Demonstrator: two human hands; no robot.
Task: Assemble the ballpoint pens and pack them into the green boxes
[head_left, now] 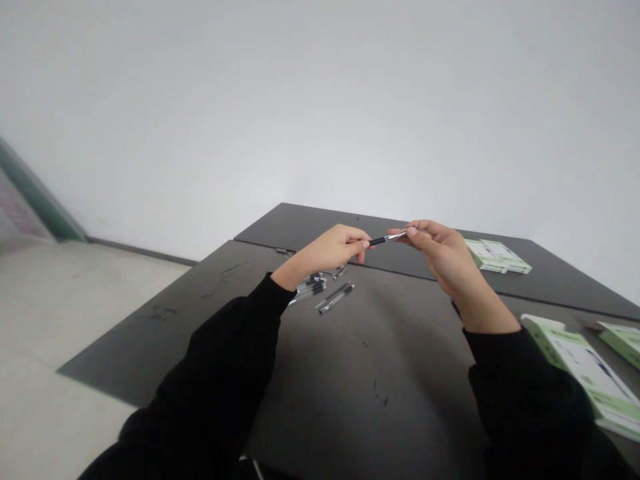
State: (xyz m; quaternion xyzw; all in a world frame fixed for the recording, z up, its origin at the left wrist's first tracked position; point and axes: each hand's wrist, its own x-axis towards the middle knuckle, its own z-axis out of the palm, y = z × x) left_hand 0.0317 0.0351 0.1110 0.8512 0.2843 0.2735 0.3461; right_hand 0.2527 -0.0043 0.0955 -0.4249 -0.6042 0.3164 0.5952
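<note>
A slim pen (379,241) with a black grip and a clear, silvery end is held level above the table between both hands. My left hand (341,245) pinches its black end with thumb and fingertips. The clear end lies in the fingers of my right hand (439,250), the thumb pressed against it. Below and behind my left wrist lies a loose group of pens (311,288), partly hidden by the arm. Beside them rest a pen with a black grip (337,299) and a thin dark piece alongside it.
Green and white boxes lie on the right: one box (583,363) near my right sleeve, another (625,341) at the frame's edge, and flat ones (497,255) farther back. A seam crosses the dark table (360,400). Behind it rises a white wall (320,100).
</note>
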